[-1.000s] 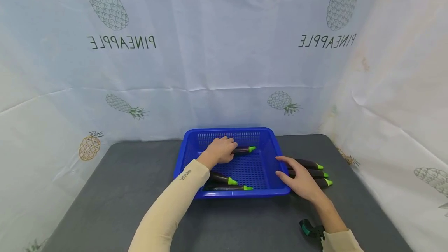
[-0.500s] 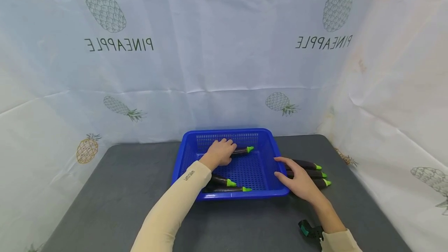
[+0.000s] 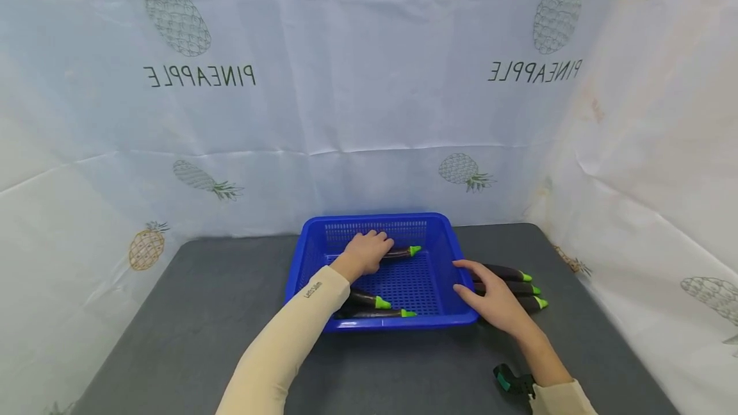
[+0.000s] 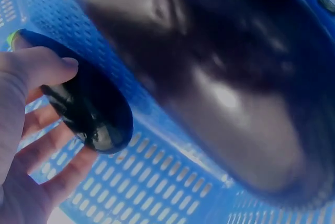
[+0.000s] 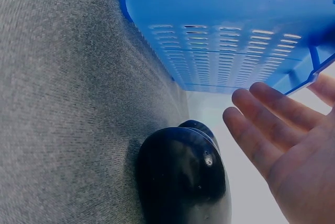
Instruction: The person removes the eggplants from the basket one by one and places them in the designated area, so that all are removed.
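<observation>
Inside the blue plastic basket [image 3: 403, 322], my left hand [image 3: 363, 255] holds a dark eggplant [image 3: 399, 253] with a bright green cap by the far wall. The left wrist view shows thumb and fingers around that eggplant [image 4: 99, 103]; a second eggplant [image 4: 220, 88] looms large beside it. Two more eggplants, one [image 3: 364, 300] behind the other [image 3: 371, 314], lie at the basket's near side, partly under my sleeve. My right hand [image 3: 496, 296] is at the basket's right rim with fingers extended. In the right wrist view its fingers [image 5: 261, 114] lie close to the basket's outer wall.
Three eggplants [image 3: 533, 303] lie on the dark table [image 3: 219, 325] right of the basket, partly behind my right hand. A black strap-like object [image 3: 510, 382] sits by my right wrist. Pineapple-print sheeting [image 3: 369, 95] hangs behind and at both sides.
The hands, basket and eggplants keep nearly the same places. Only a slight shift of the whole head view shows.
</observation>
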### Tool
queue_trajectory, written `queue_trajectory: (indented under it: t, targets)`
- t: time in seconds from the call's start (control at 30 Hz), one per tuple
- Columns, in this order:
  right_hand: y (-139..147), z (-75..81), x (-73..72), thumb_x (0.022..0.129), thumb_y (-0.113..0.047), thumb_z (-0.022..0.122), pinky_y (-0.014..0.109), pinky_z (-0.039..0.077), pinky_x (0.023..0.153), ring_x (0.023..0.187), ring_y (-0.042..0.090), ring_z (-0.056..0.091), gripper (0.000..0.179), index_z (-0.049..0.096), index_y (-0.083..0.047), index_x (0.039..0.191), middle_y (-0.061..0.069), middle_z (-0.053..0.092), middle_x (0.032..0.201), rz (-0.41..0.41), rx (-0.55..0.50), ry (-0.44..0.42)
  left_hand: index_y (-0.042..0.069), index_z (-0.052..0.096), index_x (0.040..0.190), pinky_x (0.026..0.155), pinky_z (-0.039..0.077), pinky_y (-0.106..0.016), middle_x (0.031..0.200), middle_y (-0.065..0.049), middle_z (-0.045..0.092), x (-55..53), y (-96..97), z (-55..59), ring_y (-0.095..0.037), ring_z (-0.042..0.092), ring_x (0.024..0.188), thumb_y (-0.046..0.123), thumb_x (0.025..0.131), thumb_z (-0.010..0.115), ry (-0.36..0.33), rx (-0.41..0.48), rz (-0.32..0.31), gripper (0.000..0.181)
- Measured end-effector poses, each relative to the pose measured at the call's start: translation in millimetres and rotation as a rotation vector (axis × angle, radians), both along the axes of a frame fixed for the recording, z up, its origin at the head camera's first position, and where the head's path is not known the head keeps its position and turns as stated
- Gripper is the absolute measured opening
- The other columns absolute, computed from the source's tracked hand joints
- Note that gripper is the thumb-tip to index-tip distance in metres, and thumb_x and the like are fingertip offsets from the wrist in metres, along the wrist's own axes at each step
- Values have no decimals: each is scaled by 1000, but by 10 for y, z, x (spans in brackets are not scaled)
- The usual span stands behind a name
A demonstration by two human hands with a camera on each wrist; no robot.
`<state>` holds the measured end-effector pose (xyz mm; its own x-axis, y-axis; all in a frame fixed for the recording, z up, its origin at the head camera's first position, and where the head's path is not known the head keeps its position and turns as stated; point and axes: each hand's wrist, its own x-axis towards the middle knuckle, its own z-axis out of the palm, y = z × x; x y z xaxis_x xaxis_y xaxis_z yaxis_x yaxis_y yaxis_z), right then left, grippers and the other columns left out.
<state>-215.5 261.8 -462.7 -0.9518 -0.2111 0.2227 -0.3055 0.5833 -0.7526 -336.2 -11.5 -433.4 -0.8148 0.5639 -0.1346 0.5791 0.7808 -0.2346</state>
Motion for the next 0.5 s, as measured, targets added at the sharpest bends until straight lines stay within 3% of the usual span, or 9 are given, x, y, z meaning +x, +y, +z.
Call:
queue_trajectory:
  t: [0.23,0.5]
  targets:
    - [-13,11,10,92,-34,63,49,51,83,113,35,55,52,46,-18,138,14,45,140,9,-10,9,21,44,141,98,43,-45,142,-3,46,62,-35,85,-24,45,127,24,91,65,14,-26,-30,55]
    - [-12,24,16,92,-37,62,49,51,83,112,35,55,52,47,-19,138,15,45,140,0,1,-7,22,48,136,96,44,-46,137,-1,48,272,-81,327,-22,48,122,26,90,65,35,-65,-64,49]
